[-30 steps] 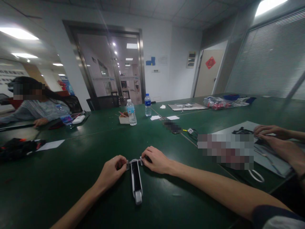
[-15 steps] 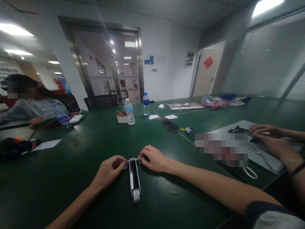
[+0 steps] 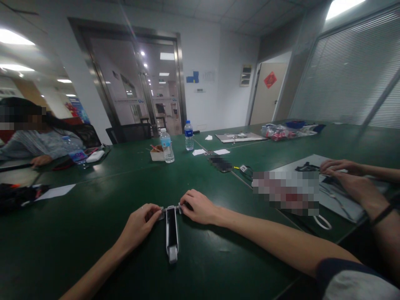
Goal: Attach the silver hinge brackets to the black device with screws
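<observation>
In the head view, a narrow device (image 3: 171, 231) with a white rim, a black middle and a pale block at its near end lies on the green table (image 3: 218, 266). Small metal tabs stick out on both sides of its far end. My left hand (image 3: 143, 221) pinches the left tab between thumb and fingers. On the other side, the fingertips of my right hand (image 3: 196, 207) are closed on the right tab. My fingers partly cover both tabs, and I cannot make out what kind of device it is.
Two water bottles (image 3: 167, 148) and a small box (image 3: 157, 154) stand beyond my hands. A phone-like dark object (image 3: 220, 163) lies to the right. Another person's hands (image 3: 353, 179) work over a white board (image 3: 343, 208). A person (image 3: 37, 141) sits at the left.
The whole view has shifted slightly, so things appear a little further left. Both hands keep their pinch at the tabs; the device shows no clear movement on the table.
</observation>
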